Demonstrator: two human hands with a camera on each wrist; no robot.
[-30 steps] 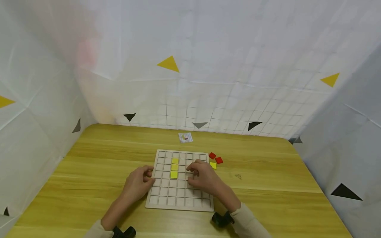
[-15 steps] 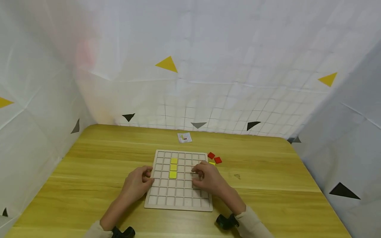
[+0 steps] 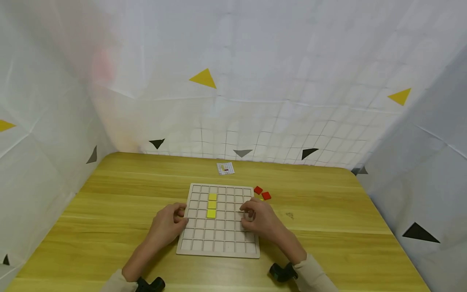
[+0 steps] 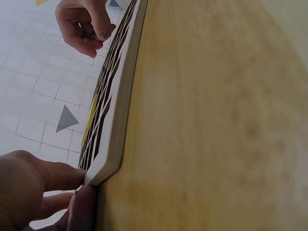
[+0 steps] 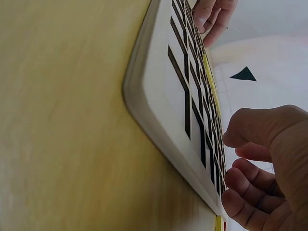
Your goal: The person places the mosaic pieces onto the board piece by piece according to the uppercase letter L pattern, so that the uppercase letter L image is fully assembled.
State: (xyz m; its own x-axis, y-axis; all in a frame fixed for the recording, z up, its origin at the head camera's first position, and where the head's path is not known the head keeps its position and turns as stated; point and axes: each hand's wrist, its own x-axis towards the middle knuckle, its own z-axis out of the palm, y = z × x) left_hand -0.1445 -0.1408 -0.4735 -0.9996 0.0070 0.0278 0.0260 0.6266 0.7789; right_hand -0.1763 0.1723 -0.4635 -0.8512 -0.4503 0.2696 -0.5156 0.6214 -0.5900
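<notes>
A pale wooden grid board point(image 3: 219, 235) lies flat on the table. Three yellow square tiles point(image 3: 211, 213) form a column in its upper left part. At the board's left edge, my left hand point(image 3: 167, 225) grips the rim between thumb and fingers; the left wrist view shows this at a corner of the board. Over the board's right side hovers my right hand point(image 3: 262, 219), its fingers loosely curled and thumb apart. In the right wrist view nothing shows between those fingers. Another yellow tile point(image 3: 261, 199) peeks out behind the right hand, mostly hidden.
Two red square tiles point(image 3: 266, 196) lie just right of the board's far corner. Behind the board is a small printed card point(image 3: 225, 168) with a grid pattern. White sheeting point(image 3: 240, 117) with yellow and dark triangles encloses the wooden table point(image 3: 328, 211).
My right hand has drifted right across the board toward its right edge, covering more of the loose yellow tile. The left hand keeps its place at the left edge.
</notes>
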